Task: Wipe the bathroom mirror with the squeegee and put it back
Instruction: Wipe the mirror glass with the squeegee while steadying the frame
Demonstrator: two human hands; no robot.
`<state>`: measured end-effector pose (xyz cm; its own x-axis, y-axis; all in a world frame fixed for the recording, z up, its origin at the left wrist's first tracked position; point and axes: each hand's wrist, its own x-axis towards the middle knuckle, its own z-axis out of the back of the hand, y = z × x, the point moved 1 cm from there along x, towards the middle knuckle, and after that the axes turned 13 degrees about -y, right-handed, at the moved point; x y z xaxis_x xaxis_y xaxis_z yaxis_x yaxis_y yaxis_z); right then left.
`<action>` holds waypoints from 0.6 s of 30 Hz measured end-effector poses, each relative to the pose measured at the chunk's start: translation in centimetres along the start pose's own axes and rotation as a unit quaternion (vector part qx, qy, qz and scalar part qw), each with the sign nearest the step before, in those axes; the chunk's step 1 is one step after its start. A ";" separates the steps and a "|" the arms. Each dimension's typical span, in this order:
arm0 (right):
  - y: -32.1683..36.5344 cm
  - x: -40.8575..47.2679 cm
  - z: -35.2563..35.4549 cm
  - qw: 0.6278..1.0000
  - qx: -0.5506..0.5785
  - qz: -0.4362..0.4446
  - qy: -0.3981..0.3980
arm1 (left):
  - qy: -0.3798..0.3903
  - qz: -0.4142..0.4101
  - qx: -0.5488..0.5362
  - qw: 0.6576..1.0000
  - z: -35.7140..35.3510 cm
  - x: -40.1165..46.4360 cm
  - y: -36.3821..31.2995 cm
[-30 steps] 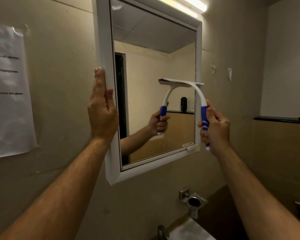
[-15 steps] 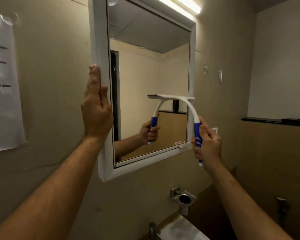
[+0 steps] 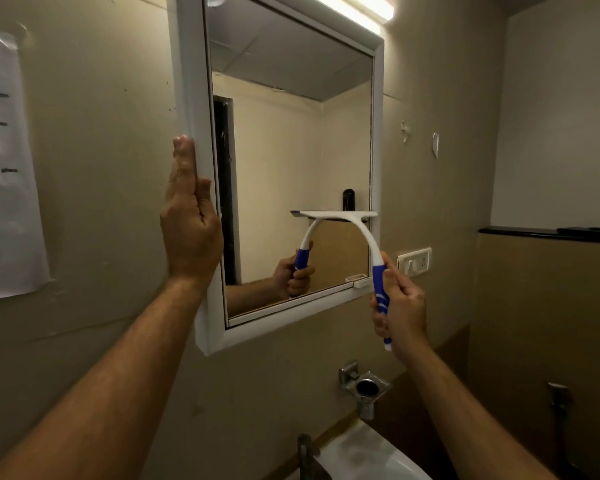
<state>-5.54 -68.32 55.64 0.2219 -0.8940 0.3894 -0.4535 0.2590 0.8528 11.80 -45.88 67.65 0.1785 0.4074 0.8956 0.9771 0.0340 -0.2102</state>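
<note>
The white-framed rectangular wall mirror [image 3: 378, 133] loses its top edge at the upper border of the frame; the white paper notice [image 3: 4, 168] at the left is cut by the left edge, its printed lines too blurred to read; the white ceramic basin [image 3: 368, 455] runs off the bottom edge; the right hand [image 3: 400, 306] covers most of the blue grip of the white curved squeegee [image 3: 336, 215].

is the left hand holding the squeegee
No, the left hand rests flat on the mirror frame; the right hand grips the squeegee.
</note>
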 end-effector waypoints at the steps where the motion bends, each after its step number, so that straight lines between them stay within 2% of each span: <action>1: 0.0 -0.1 0.1 1.000 -0.005 0.003 -0.005 | 0.005 0.010 -0.011 1.000 -0.5 -0.4 -0.1; 9: 3.7 1.2 -2.1 0.999 0.011 0.030 -0.022 | 0.021 -0.002 0.009 1.000 -0.5 -0.8 0.5; 18: -1.7 -1.7 0.8 0.999 -0.034 -0.004 -0.024 | 0.026 0.010 0.003 1.000 -0.4 -1.2 0.7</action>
<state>-5.81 -67.50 53.21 0.1822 -0.9125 0.3663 -0.3919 0.2742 0.8782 12.35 -46.67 66.56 0.2041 0.3607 0.9101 0.9724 0.0326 -0.2310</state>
